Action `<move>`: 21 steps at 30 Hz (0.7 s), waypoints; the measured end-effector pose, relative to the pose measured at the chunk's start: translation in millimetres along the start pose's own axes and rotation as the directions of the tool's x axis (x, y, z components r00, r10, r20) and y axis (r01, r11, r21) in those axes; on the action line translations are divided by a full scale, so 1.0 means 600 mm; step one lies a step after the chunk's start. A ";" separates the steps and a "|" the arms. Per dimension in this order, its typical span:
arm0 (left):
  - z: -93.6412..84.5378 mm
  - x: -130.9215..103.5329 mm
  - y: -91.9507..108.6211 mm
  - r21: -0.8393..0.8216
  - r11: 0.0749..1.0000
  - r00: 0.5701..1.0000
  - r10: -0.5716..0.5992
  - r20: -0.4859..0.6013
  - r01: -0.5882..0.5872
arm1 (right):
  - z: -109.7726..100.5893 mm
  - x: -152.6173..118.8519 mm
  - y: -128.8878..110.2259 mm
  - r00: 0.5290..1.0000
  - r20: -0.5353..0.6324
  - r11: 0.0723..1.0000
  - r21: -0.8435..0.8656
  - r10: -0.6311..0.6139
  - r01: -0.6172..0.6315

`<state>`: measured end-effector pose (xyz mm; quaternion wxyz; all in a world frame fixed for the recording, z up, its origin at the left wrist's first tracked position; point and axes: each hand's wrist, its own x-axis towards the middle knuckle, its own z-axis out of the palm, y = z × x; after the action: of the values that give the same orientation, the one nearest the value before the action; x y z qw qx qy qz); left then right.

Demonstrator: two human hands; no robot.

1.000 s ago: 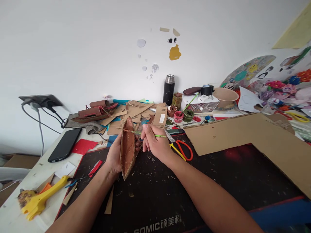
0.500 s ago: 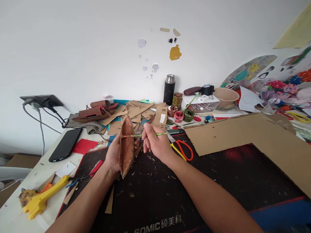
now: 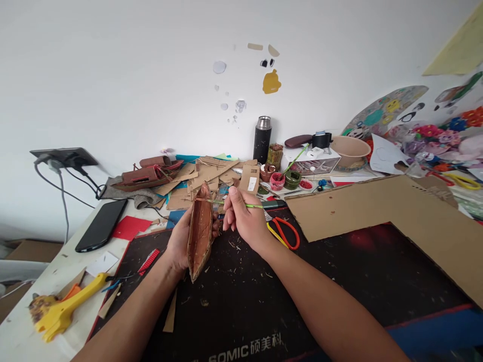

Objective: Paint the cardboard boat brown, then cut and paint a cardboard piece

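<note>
My left hand (image 3: pixel 180 242) grips a small cardboard boat (image 3: pixel 199 236) from beneath, its fingers coming round the far side. The boat is tilted so its hollow inside faces me, and that inside is coated reddish brown. Pinched in my right hand (image 3: pixel 244 217) is a thin green paintbrush (image 3: pixel 254 205). The brush points left, and its tip meets the inside of the boat near the upper end. Jars of brown paint (image 3: pixel 267 173), red paint (image 3: pixel 277 181) and green paint (image 3: pixel 293 179) stand beyond my right hand.
Scissors with red and yellow handles (image 3: pixel 290 232) lie right of my right wrist. A large cardboard sheet (image 3: pixel 339 211) covers the right side. Cardboard scraps (image 3: pixel 215 173) and a finished-looking brown boat (image 3: pixel 145 176) sit at the back. A yellow glue gun (image 3: pixel 71 306) and black phone-like slab (image 3: pixel 101 225) lie left.
The boat has shifted slightly right and tipped a little more. The brush tip has moved up toward the boat's upper end, my right hand moving slightly with it.
</note>
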<state>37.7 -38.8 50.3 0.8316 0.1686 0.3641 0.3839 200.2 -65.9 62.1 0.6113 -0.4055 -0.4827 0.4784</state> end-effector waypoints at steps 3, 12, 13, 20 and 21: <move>-0.001 0.001 0.001 -0.033 0.999 1.000 0.003 0.008 -0.003 | 0.001 -0.001 0.000 1.000 0.019 1.000 0.013 0.009 -0.009; -0.018 0.006 0.013 -0.054 0.997 0.999 -0.053 -0.005 0.052 | 0.006 -0.008 -0.005 0.995 0.096 1.000 -0.009 0.027 -0.026; -0.017 0.006 0.014 -0.053 0.998 0.999 -0.044 -0.022 0.043 | 0.007 -0.009 -0.005 0.994 0.104 1.000 -0.011 0.028 -0.027; -0.008 0.001 0.023 -0.025 1.000 0.989 0.006 -0.146 -0.010 | 0.007 -0.012 -0.008 0.986 0.158 0.999 -0.031 0.045 -0.041; -0.007 0.001 0.025 -0.024 0.999 0.989 0.023 -0.146 -0.027 | 0.007 -0.013 -0.008 0.984 0.172 0.999 -0.029 0.047 -0.042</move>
<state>27.1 -28.6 55.4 0.8002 0.1337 0.4165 0.4102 196.6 -74.3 66.1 0.5513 -0.3808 -0.5306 0.5192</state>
